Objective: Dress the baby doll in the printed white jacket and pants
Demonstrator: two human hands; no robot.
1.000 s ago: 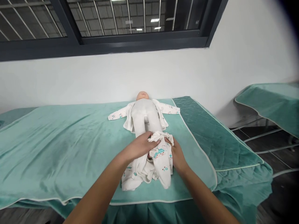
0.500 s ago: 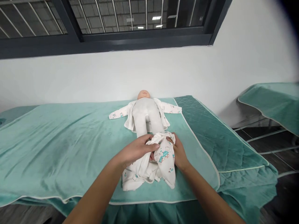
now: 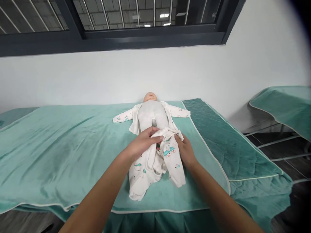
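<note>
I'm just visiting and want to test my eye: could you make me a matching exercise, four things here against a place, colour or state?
1. doll
2. printed trousers
3. window frame
4. quilted cover

A. dark grey
B. lying with arms spread
C. green
D. held by the left hand and right hand

Pairs: 1-B, 2-D, 3-A, 4-C

A dark grey window frame [image 3: 150, 40] crosses the top of a plain white wall [image 3: 73, 77]. Behind its glass stand slim silvery metal bars [image 3: 154, 13], with small bright rectangular lights [image 3: 164, 15] showing among them. At the right, a pale green cloth with a light edge [image 3: 286, 103] hangs above grey tubular metal rails [image 3: 279, 141], over a dark floor with thin pale lines [image 3: 289, 165].
</note>
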